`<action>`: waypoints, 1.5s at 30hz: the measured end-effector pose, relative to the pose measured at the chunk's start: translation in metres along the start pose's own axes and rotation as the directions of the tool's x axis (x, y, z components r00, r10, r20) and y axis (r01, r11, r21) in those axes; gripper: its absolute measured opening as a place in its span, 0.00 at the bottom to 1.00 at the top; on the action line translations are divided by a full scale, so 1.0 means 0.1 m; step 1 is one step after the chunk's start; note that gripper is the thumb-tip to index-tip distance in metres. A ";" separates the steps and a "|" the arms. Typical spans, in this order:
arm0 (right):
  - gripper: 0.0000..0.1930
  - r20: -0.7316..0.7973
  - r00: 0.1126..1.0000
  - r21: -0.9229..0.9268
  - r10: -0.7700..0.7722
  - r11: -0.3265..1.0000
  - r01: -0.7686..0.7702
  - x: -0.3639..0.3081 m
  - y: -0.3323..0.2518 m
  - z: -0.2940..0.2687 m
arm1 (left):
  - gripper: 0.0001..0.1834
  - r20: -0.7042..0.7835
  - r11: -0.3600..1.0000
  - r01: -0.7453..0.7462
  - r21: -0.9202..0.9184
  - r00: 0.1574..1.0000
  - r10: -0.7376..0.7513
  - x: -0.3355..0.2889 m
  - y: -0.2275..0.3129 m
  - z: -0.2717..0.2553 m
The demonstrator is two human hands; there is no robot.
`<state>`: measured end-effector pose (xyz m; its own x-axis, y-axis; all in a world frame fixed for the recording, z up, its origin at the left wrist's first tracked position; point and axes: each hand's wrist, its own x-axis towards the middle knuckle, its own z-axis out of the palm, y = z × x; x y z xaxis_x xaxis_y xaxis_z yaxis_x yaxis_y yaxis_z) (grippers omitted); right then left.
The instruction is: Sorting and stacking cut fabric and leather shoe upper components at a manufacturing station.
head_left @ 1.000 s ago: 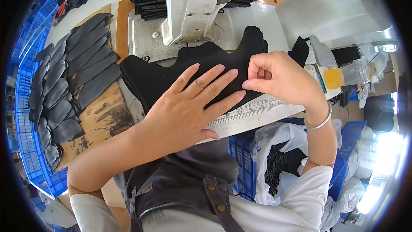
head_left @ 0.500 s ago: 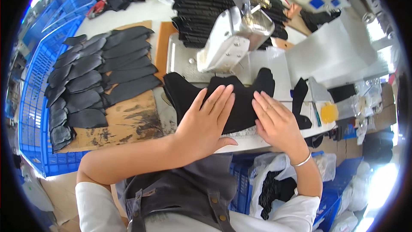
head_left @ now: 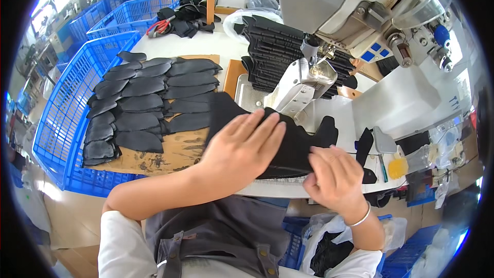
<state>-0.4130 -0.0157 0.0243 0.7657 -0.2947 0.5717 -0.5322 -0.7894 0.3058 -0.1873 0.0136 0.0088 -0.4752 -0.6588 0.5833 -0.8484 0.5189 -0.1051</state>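
Note:
A black fabric piece [head_left: 288, 146] with a wavy, lobed far edge lies in front of the sewing machine's white metal arm [head_left: 298, 90]. My left hand [head_left: 244, 144] rests flat on its left part, fingers stretched out and pointing away from me. At its right near edge is my right hand [head_left: 334, 175], with fingers bent in and the thumb below; they appear to pinch that edge, though the fingertips are slightly blurred. The fabric's left end overlaps a board [head_left: 175, 146] that carries rows of dark grey, leaf-shaped pieces [head_left: 136, 103].
Blue plastic baskets [head_left: 56, 139] stand at the left. Behind the machine lies a stack of black pieces [head_left: 272, 46]. The machine head [head_left: 350, 0] overhangs the far right. A narrow black piece [head_left: 364, 146] and a yellow-ended clear container [head_left: 399, 167] sit to the right.
The view has shifted, showing more of the machine head. My right hand has gone from flat on the fabric to bent fingers at its edge. The fabric's left end now overlaps the board.

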 end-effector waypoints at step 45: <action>0.11 -0.119 0.900 0.379 0.418 0.857 -0.348 -0.56 -0.12 0.87 | 0.21 0.339 0.921 0.384 -0.062 0.876 -0.342 -1.57 -1.76 -0.23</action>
<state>-0.4182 -0.0366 -0.0774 0.4237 -0.5317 0.7334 -0.5863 -0.7781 -0.2254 0.0417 0.0383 -0.0457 -0.2054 -0.9396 0.2740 -0.9495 0.2592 0.1771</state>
